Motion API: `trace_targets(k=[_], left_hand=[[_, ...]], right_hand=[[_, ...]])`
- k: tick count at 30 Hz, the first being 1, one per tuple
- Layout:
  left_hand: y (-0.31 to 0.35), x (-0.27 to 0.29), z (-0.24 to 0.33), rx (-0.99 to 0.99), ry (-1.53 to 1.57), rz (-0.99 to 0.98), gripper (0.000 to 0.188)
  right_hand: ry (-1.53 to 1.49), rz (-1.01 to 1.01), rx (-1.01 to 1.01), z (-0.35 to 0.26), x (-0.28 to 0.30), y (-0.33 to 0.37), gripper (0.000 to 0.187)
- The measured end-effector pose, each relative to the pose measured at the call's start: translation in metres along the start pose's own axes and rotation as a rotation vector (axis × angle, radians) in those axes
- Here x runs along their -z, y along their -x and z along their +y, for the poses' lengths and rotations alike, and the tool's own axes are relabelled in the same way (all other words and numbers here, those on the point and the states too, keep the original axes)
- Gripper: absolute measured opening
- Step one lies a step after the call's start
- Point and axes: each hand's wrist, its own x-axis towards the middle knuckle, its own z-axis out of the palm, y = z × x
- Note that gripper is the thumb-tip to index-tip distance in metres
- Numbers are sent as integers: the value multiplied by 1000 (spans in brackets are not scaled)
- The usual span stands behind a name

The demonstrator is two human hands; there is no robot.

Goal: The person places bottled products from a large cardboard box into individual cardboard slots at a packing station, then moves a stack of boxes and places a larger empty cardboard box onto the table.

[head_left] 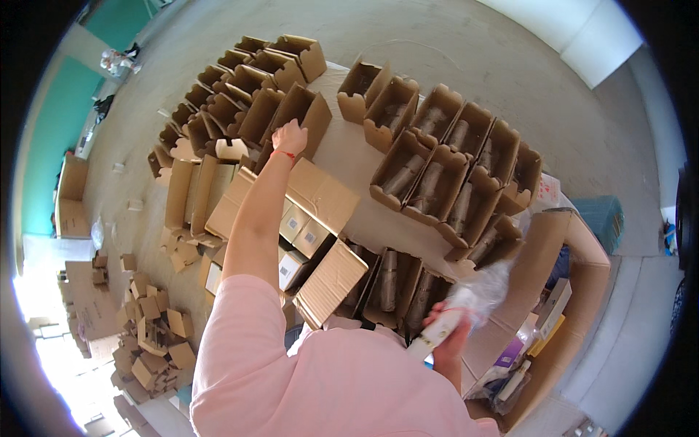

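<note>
My left arm stretches forward, and my left hand (290, 138) is closed on the near wall of an open cardboard box (314, 120) at the right end of a block of boxes; its fingertips are partly hidden. Close to my body on the right, my right hand (453, 342) grips a long white part (435, 332) with small brassy spots, its upper end in a crumpled clear plastic bag (486, 285). What the part is I cannot tell. Below my left arm stands an open carton (320, 191) with smaller labelled boxes (309, 237) inside.
Rows of open boxes (466, 171) holding wrapped cylindrical things stand on the right. A large carton (588, 280) with mixed packaged items is at the right, beside a teal bin (598, 218). Small cardboard boxes (151, 331) lie heaped on the left.
</note>
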Motion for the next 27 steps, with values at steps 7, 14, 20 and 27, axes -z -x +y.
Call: trace_targets(k=[7, 14, 20, 27], left_hand=[[-23, -20, -7, 72, -164, -144, 28], [-28, 2, -5, -107, -249, 122, 28], [26, 131, 43, -609, 173, 299, 32], [253, 218, 182, -1055, 485, -180, 25]], right_hand=[[556, 38, -578, 24, -35, 24, 41], [547, -113, -590, 13, -41, 38, 50], [814, -48, -363, 11, -21, 48, 35], [473, 44, 210, -17, 20, 79, 49]])
